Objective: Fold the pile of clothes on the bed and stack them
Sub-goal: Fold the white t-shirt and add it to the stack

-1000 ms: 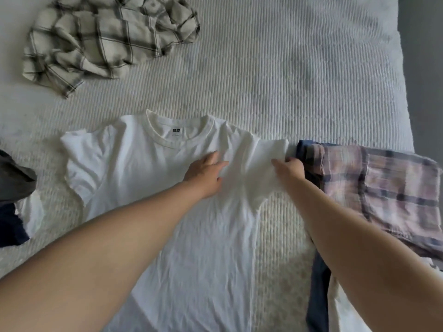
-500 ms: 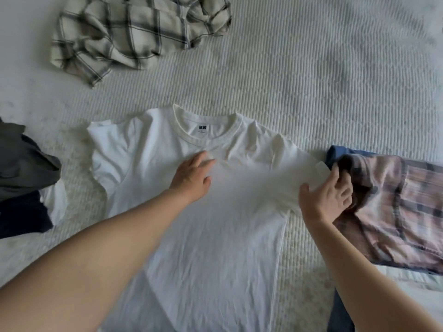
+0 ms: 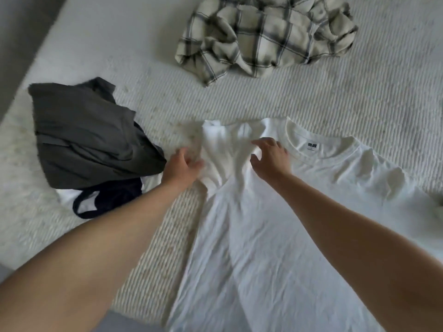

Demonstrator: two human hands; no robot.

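Left hand (image 3: 183, 167) fingers curled, gripping sleeve edge of white T-shirt (image 3: 259, 236) | right hand (image 3: 269, 158) fingers bent, pressing down the shoulder fabric | shirt lies flat on bed (image 3: 311, 97), grey clothes (image 3: 91, 137) beside

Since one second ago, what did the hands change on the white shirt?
Both hands left the right sleeve for the left one: the left hand now grips the white cotton T-shirt's left sleeve, and the right hand presses beside it. The shirt stays flat on the bed.
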